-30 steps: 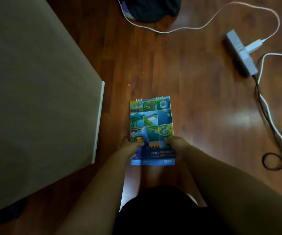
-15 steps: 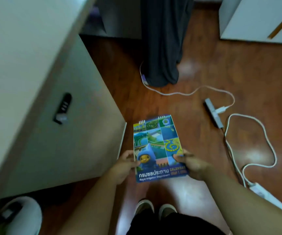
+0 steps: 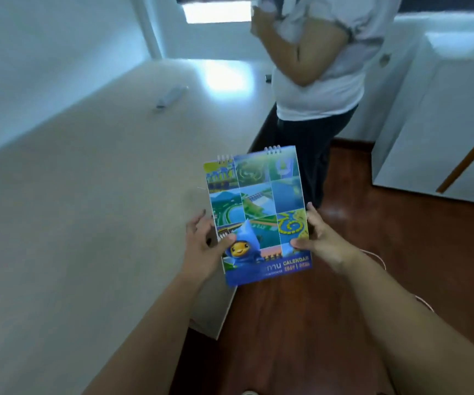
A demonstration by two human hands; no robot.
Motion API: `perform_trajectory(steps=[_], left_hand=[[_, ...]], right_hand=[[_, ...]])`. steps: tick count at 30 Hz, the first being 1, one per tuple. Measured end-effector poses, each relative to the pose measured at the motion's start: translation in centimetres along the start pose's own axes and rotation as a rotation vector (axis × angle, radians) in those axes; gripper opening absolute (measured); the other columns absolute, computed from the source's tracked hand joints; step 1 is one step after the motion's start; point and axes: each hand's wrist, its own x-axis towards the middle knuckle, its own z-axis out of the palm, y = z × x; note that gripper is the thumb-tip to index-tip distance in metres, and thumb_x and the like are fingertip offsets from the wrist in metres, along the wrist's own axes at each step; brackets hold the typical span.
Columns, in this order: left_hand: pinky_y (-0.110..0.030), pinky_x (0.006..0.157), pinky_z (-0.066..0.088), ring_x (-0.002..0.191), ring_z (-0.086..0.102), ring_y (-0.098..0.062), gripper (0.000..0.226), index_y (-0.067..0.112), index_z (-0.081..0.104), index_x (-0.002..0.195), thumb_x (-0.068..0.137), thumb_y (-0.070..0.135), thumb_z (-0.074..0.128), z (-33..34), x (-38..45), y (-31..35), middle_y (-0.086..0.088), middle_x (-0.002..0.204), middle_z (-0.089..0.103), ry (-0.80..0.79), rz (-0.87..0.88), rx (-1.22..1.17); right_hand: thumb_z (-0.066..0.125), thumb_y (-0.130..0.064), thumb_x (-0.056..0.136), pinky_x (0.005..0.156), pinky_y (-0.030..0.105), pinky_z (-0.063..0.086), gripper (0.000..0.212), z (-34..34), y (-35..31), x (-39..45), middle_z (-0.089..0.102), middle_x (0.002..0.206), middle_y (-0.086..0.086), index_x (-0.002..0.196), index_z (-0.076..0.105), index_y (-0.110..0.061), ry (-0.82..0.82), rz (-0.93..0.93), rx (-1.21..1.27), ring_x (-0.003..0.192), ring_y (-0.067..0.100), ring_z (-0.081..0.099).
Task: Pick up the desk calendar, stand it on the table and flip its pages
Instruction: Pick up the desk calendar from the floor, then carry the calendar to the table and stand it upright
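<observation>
The desk calendar [image 3: 258, 212] has a blue and green picture cover, a cartoon figure and wire rings along its top edge. It is folded flat and held in the air over the right edge of the beige table [image 3: 73, 223]. My left hand [image 3: 204, 249] grips its lower left edge, thumb on the cover. On the lower right edge sits my right hand [image 3: 320, 240], thumb on the cover and fingers behind.
A person [image 3: 315, 81] in a white shirt and dark trousers stands at the table's far right corner. A pale marker-like object [image 3: 171, 96] lies far back on the table. A white cabinet [image 3: 444, 124] stands at the right on the brown wooden floor [image 3: 372, 280].
The calendar has been lifted from the floor up to table height, with both hands on it throughout. The view has swung up from the floor to the tabletop.
</observation>
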Motion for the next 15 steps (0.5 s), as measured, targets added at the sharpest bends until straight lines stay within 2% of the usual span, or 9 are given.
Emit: perform_trajectory(steps=[1, 2, 3, 4, 5, 7, 8, 12, 15], left_hand=[[-0.021, 0.111, 0.031, 0.144, 0.024, -0.017, 0.038, 0.024, 0.061, 0.117, 0.084, 0.009, 0.074, -1.1, -0.3, 1.2, 0.000, 0.145, 0.035, 0.048, 0.040, 0.021], [-0.020, 0.111, 0.028, 0.145, 0.021, -0.013, 0.040, 0.030, 0.059, 0.118, 0.084, 0.012, 0.074, -2.1, -0.6, 2.3, -0.001, 0.152, 0.026, 0.072, 0.068, 0.019], [-0.021, 0.110, 0.030, 0.144, 0.021, -0.008, 0.043, 0.039, 0.056, 0.118, 0.086, 0.015, 0.072, -3.0, -1.1, 3.5, 0.000, 0.157, 0.021, 0.070, 0.077, -0.020], [-0.020, 0.107, 0.035, 0.141, 0.027, -0.003, 0.047, 0.049, 0.052, 0.118, 0.088, 0.018, 0.070, -3.9, -1.5, 4.5, 0.005, 0.157, 0.023, 0.052, 0.072, -0.088], [-0.018, 0.102, 0.042, 0.134, 0.038, 0.002, 0.048, 0.053, 0.049, 0.120, 0.090, 0.019, 0.067, -4.8, -2.0, 5.2, 0.011, 0.151, 0.036, 0.032, 0.061, -0.171], [-0.024, 0.089, 0.054, 0.112, 0.061, -0.003, 0.033, 0.035, 0.051, 0.120, 0.095, 0.015, 0.060, -6.7, -2.8, 6.1, 0.014, 0.122, 0.064, 0.042, 0.038, -0.277], [-0.029, 0.084, 0.056, 0.104, 0.066, -0.008, 0.025, 0.026, 0.051, 0.116, 0.096, 0.014, 0.057, -7.8, -3.3, 6.2, 0.010, 0.110, 0.069, 0.086, 0.032, -0.278], [-0.047, 0.088, 0.056, 0.102, 0.067, -0.026, 0.020, 0.018, 0.045, 0.113, 0.097, 0.018, 0.056, -12.6, -5.5, 6.3, -0.010, 0.108, 0.068, 0.280, 0.009, -0.191], [-0.042, 0.087, 0.055, 0.100, 0.066, -0.028, 0.027, 0.019, 0.037, 0.117, 0.097, 0.014, 0.055, -17.1, -7.1, 5.3, -0.004, 0.102, 0.065, 0.461, -0.032, -0.175]], right_hand=[[0.070, 0.007, 0.082, 0.113, 0.044, 0.032, 0.060, 0.5, -1.7, -0.1, 0.002, 0.163, -0.010, 0.116, 0.058, -0.041, -0.015, -0.011, 0.022, 0.147, 0.011, 0.015], [0.066, 0.010, 0.083, 0.107, 0.046, 0.041, 0.062, 1.0, -3.2, -0.1, 0.012, 0.163, -0.006, 0.120, 0.057, -0.039, -0.034, -0.013, 0.064, 0.144, 0.017, 0.029], [0.061, 0.013, 0.085, 0.097, 0.045, 0.050, 0.063, 1.8, -4.4, 0.1, 0.033, 0.156, 0.002, 0.127, 0.054, -0.033, -0.061, -0.013, 0.110, 0.132, 0.022, 0.047], [0.057, 0.015, 0.086, 0.086, 0.042, 0.055, 0.061, 2.7, -5.5, 0.3, 0.055, 0.140, 0.008, 0.131, 0.052, -0.026, -0.091, -0.015, 0.154, 0.115, 0.023, 0.062], [0.053, 0.016, 0.087, 0.079, 0.039, 0.057, 0.057, 3.8, -6.4, 0.5, 0.066, 0.122, 0.009, 0.129, 0.052, -0.023, -0.113, -0.017, 0.195, 0.100, 0.022, 0.069], [0.050, 0.016, 0.088, 0.075, 0.038, 0.058, 0.050, 6.4, -7.7, 1.0, 0.070, 0.108, 0.008, 0.117, 0.056, -0.025, -0.134, -0.012, 0.248, 0.087, 0.022, 0.072], [0.050, 0.015, 0.088, 0.073, 0.038, 0.059, 0.048, 7.8, -8.2, 1.3, 0.071, 0.104, 0.007, 0.113, 0.056, -0.026, -0.141, -0.010, 0.248, 0.084, 0.022, 0.072], [0.057, 0.003, 0.089, 0.067, 0.039, 0.059, 0.032, 14.1, -9.6, 2.8, 0.068, 0.105, 0.009, 0.105, 0.052, -0.025, -0.157, -0.018, 0.156, 0.081, 0.018, 0.073], [0.062, -0.008, 0.087, 0.073, 0.047, 0.060, 0.027, 20.2, -11.0, 3.7, 0.066, 0.104, 0.011, 0.096, 0.046, -0.027, -0.177, -0.042, 0.053, 0.085, 0.023, 0.070]])
